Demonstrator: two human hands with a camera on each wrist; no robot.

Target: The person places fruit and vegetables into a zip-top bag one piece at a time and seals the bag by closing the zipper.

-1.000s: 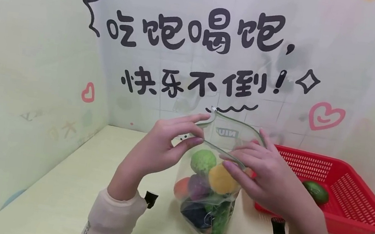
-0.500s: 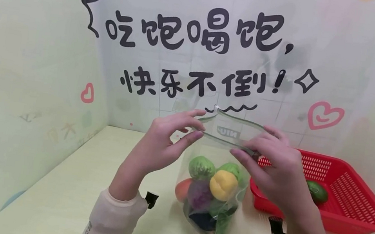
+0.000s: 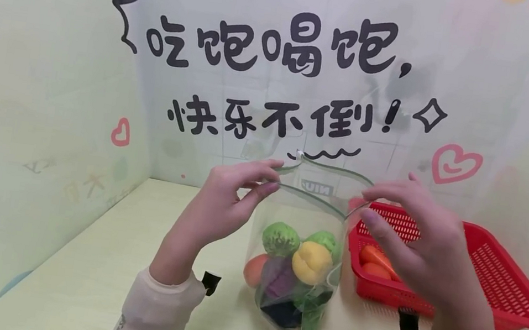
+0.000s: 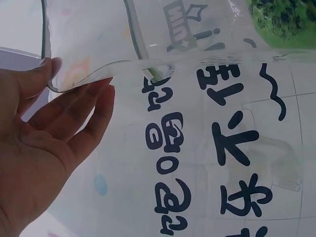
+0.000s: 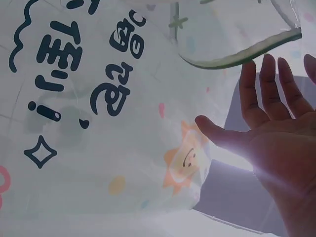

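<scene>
A clear zip bag with a green-edged mouth stands upright on the table, its mouth spread apart. Inside it are a yellow lumpy piece of produce, two green rounded ones, a reddish one, a purple one and dark green pieces at the bottom. My left hand pinches the left side of the bag's rim, thumb in front, as the left wrist view also shows. My right hand is at the right corner, fingers extended, thumb apart; in the right wrist view its fingertips are at the rim.
A red plastic basket with slotted walls stands right of the bag, partly behind my right hand. Orange, carrot-like pieces lie in it. A printed wall closes off the back of the table.
My right hand has let go of the rim and drawn right, its thumb now apart. It uncovers orange pieces in the basket and hides the green one. The left hand keeps its hold.
</scene>
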